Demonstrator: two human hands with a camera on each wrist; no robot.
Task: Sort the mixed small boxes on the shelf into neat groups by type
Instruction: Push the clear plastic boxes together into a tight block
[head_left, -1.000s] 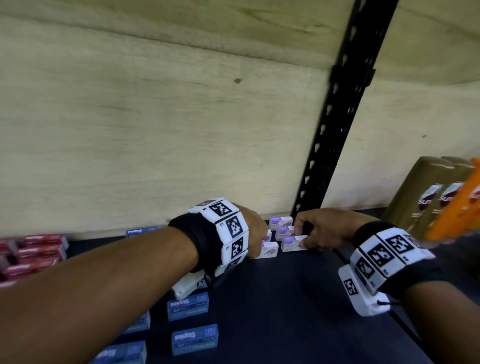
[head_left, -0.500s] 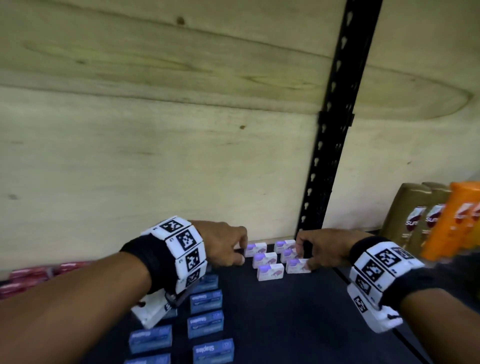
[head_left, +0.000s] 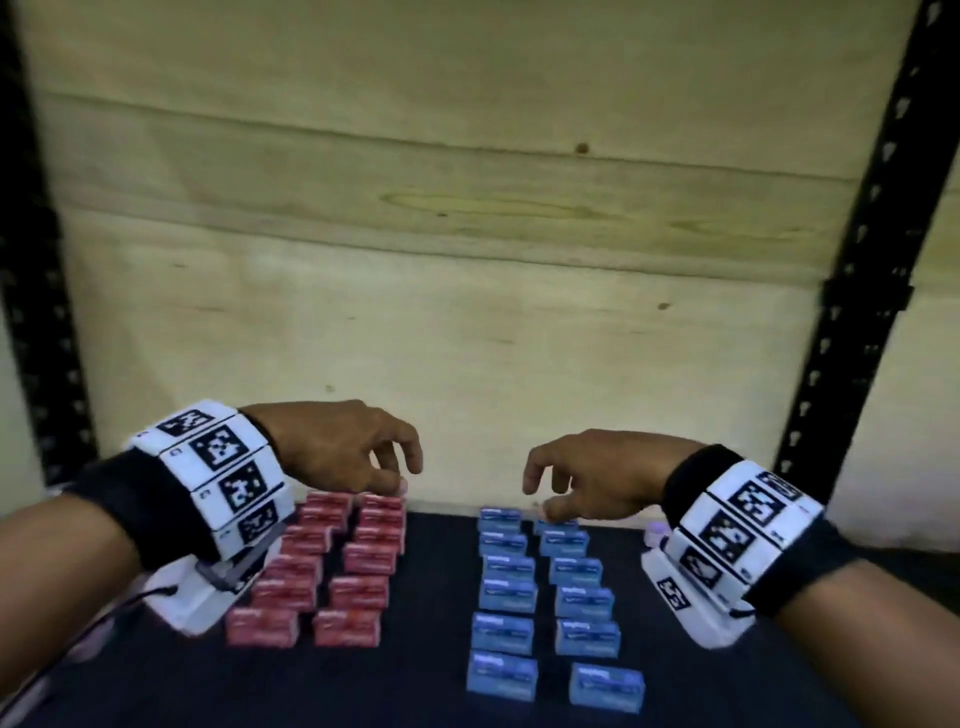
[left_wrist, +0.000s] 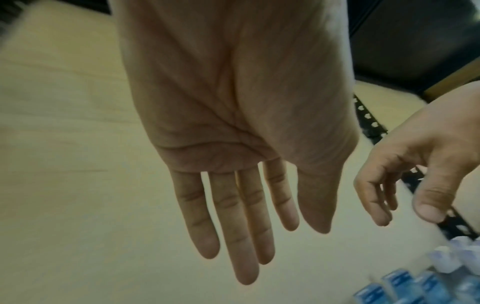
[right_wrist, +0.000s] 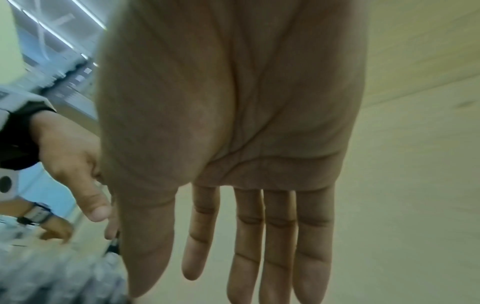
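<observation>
Red boxes (head_left: 337, 566) stand in two columns on the dark shelf (head_left: 431, 654), left of centre. Blue Staples boxes (head_left: 540, 592) form two columns to their right. My left hand (head_left: 384, 467) hovers over the far end of the red columns, fingers loosely bent and holding nothing. My right hand (head_left: 550, 493) hangs the same way over the far blue boxes. In the left wrist view my left hand (left_wrist: 246, 236) is straight-fingered and empty, with blue boxes (left_wrist: 405, 288) at the lower right. The right hand (right_wrist: 246, 246) is empty too. A white and purple box (head_left: 655, 532) peeks out behind my right wrist.
A plywood back wall (head_left: 467, 260) closes the shelf. Black perforated uprights stand at the left (head_left: 36, 312) and at the right (head_left: 852, 312). A bare strip of shelf runs between the red and blue groups. Another person's wrist with a watch (right_wrist: 39, 216) shows at the left.
My view and both hands have swung left, away from the white and purple boxes. The right hand has let go of a white box, and both hands now hover over the red and blue groups.
</observation>
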